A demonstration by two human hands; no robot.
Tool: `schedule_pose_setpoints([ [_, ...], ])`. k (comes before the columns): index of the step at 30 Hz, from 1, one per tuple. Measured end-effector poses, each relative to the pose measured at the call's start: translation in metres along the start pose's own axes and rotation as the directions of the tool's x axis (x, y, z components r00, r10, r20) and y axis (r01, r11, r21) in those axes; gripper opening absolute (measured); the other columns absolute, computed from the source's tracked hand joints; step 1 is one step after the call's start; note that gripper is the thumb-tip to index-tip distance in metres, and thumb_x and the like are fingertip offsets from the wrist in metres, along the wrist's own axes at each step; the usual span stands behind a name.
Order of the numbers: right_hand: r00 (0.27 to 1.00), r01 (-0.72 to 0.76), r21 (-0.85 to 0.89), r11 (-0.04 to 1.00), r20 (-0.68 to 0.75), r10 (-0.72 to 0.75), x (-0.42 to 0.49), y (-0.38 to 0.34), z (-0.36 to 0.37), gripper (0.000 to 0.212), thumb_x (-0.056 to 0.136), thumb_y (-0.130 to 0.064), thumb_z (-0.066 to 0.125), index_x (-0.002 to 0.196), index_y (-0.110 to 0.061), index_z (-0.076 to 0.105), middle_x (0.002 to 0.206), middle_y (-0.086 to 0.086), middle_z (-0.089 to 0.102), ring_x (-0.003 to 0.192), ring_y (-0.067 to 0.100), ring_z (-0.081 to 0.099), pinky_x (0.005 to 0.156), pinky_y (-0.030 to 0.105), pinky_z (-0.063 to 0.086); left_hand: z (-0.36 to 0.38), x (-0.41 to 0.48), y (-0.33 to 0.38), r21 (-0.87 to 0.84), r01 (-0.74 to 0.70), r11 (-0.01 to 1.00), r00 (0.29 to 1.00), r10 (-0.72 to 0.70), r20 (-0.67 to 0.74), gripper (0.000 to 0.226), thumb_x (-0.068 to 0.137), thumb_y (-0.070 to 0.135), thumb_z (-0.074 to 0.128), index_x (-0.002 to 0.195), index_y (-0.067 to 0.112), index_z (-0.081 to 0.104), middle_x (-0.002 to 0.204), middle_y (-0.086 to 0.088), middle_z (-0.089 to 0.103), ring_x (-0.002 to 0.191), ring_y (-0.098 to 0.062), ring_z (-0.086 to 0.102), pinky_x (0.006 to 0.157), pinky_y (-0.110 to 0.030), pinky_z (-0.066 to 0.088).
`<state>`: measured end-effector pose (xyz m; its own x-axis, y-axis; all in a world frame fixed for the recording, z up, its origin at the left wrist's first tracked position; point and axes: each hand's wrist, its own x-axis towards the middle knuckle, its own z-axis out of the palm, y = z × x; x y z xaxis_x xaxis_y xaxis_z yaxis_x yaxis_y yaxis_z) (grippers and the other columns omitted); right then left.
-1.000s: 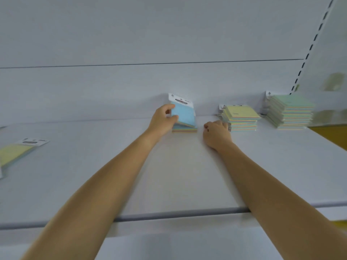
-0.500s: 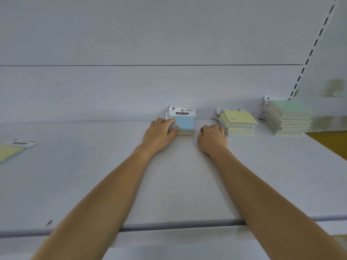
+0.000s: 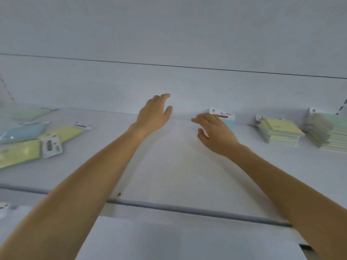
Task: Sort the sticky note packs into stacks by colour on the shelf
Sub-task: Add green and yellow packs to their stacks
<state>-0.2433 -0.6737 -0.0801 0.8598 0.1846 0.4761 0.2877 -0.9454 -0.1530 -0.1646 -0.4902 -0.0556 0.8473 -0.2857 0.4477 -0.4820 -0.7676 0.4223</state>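
A small blue sticky note stack with a white header card lies at the back of the white shelf. My right hand hovers in front of it with relaxed fingers and covers its left part. My left hand is lifted above the shelf to the left, fingers loosely spread, holding nothing. To the right stand a yellow-topped stack and a taller green-topped stack. Loose packs lie at the far left: a green pack, a blue pack and two yellow packs.
The shelf's grey front rail runs across below my forearms. A white back panel rises behind the stacks. A slotted upright shows at the far right edge.
My left hand has let go of the blue pack on its stack and lifted away to the left. My right hand has opened. The view has turned left, bringing the loose packs into sight.
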Motion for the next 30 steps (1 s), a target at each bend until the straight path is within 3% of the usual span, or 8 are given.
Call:
schedule_pose_setpoints([
  [8, 0.985, 0.000, 0.077, 0.997, 0.171, -0.013, 0.073, -0.137, 0.048, 0.037, 0.095, -0.020, 0.041, 0.131, -0.017, 0.048, 0.135, 0.006, 0.049, 0.127, 0.023, 0.042, 0.106, 0.034, 0.035, -0.097, -0.030, -0.145, 0.026, 0.053, 0.998, 0.997, -0.052, -0.049, 0.033, 0.093, 0.013, 0.039, 0.122, 0.014, 0.055, 0.121, -0.006, 0.064, 0.113, -0.025, 0.057, 0.094, -0.038, 0.047],
  [16, 0.919, -0.306, 0.187, 0.933, 0.314, 0.239, 0.113, -0.268, 0.108, 0.039, 0.092, -0.042, 0.044, 0.123, -0.020, 0.052, 0.113, 0.003, 0.059, 0.111, 0.021, 0.055, 0.091, 0.032, 0.042, -0.174, -0.050, -0.290, 0.021, 0.148, 0.989, 0.989, -0.147, -0.012, 0.031, 0.090, 0.007, 0.042, 0.115, 0.009, 0.060, 0.120, -0.012, 0.065, 0.109, -0.031, 0.059, 0.095, -0.041, 0.048],
  [20, 0.856, -0.449, 0.145, 0.882, 0.354, 0.377, 0.128, -0.301, 0.125, 0.052, 0.086, -0.053, 0.047, 0.126, -0.020, 0.049, 0.125, 0.006, 0.057, 0.118, 0.025, 0.050, 0.094, 0.037, 0.042, -0.189, -0.051, -0.334, 0.062, 0.222, 0.973, 0.975, -0.222, -0.008, 0.035, 0.087, 0.003, 0.043, 0.118, 0.007, 0.058, 0.125, -0.018, 0.057, 0.114, -0.035, 0.054, 0.097, -0.042, 0.046],
  [26, 0.827, -0.514, 0.100, 0.852, 0.324, 0.460, 0.147, -0.310, 0.141, 0.040, 0.087, -0.031, 0.049, 0.126, -0.023, 0.051, 0.130, 0.011, 0.052, 0.124, 0.031, 0.042, 0.099, 0.038, 0.037, -0.188, -0.049, -0.375, 0.076, 0.388, 0.919, 0.922, -0.385, -0.051, 0.042, 0.093, 0.015, 0.038, 0.134, 0.018, 0.046, 0.140, -0.018, 0.037, 0.129, -0.036, 0.033, 0.103, -0.043, 0.036],
  [30, 0.821, -0.557, 0.143, 0.818, 0.247, 0.515, 0.152, -0.302, 0.149, 0.034, 0.090, -0.024, 0.042, 0.120, -0.026, 0.058, 0.130, 0.010, 0.054, 0.124, 0.032, 0.043, 0.100, 0.039, 0.040, -0.183, -0.044, -0.396, 0.129, 0.437, 0.890, 0.885, -0.451, 0.114, 0.042, 0.095, 0.031, 0.031, 0.134, 0.024, 0.046, 0.143, -0.017, 0.033, 0.132, -0.034, 0.027, 0.109, -0.043, 0.027],
])
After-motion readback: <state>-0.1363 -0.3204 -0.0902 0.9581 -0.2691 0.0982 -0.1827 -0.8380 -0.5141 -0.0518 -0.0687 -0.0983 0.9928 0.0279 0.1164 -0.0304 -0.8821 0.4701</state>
